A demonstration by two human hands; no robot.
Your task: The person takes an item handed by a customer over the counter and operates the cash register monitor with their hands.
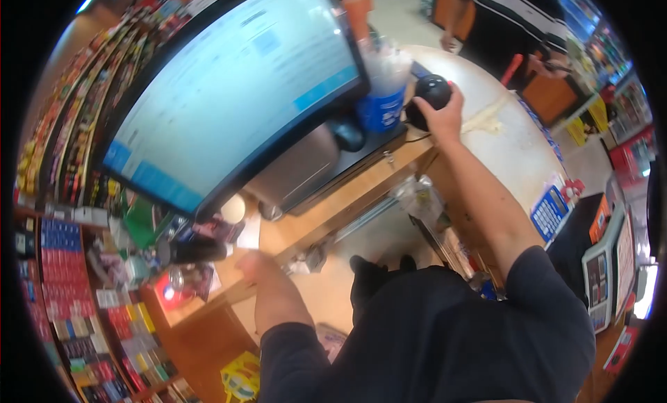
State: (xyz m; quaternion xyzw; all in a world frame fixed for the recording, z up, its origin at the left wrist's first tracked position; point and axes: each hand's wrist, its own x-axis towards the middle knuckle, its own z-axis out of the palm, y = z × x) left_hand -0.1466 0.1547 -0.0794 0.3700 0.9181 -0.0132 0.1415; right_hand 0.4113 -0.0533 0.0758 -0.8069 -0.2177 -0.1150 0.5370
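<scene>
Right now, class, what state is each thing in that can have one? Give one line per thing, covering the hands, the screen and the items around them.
Right hand: gripping the black rounded device.
Black rounded device: held in the right hand.
Left hand: blurred, near the wooden counter's edge; can't tell whether it holds anything.
Monitor: on, screen lit.
Blue tub: filled, pale items showing above it.

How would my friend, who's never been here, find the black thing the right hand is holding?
Find the big lit screen, then go right, just past the blue container. There the right hand holds a black thing with a rounded top. That shiny dark dome, with fingers around it, sets it apart from the blue container.
</scene>
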